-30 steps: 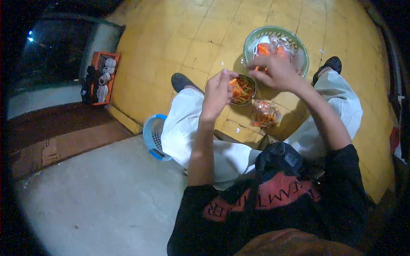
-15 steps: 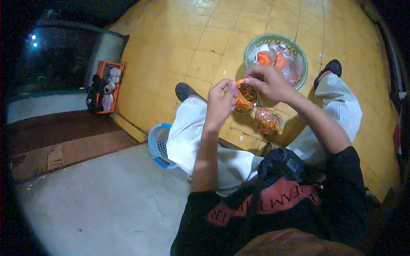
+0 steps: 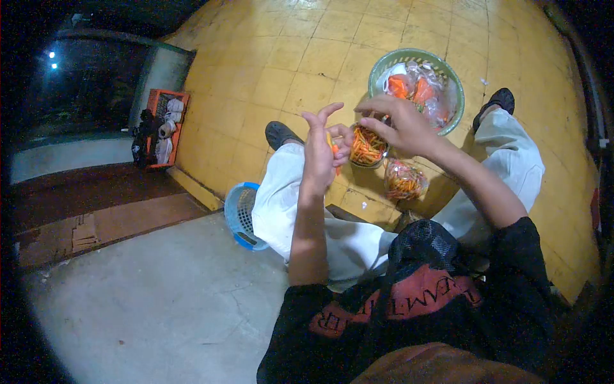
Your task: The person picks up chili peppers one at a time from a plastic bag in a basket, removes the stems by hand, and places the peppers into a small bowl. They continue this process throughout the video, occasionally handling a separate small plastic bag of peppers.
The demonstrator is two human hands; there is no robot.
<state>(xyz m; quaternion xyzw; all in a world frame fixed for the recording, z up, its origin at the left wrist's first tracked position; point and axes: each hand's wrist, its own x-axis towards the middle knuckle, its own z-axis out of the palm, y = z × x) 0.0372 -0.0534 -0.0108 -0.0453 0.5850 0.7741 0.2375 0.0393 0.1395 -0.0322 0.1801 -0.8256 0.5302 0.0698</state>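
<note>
My left hand [image 3: 320, 153] is raised over my knee, thumb and index finger apart, its other fingers curled on a small orange item [image 3: 334, 148]. My right hand [image 3: 400, 127] hovers at a round container [image 3: 368, 148] full of thin orange and green pieces; its fingers are bent, and whether it holds anything is hidden. Close below that hand, a clear plastic bag [image 3: 404, 180] of similar pieces sits on the yellow tiles. Behind it stands a green basket [image 3: 458, 96] holding clear bags and orange things.
A blue basket [image 3: 240, 214] stands beside my left leg. Farther left is an orange crate [image 3: 156, 102] with shoes by the wall. My feet in dark shoes rest on the yellow tiled floor [image 3: 275, 83] either side of the container and baskets.
My hands have moved apart. The orange item they both touched is now in my left hand, whose thumb and index finger have spread. My right hand has loosened its pinch.
</note>
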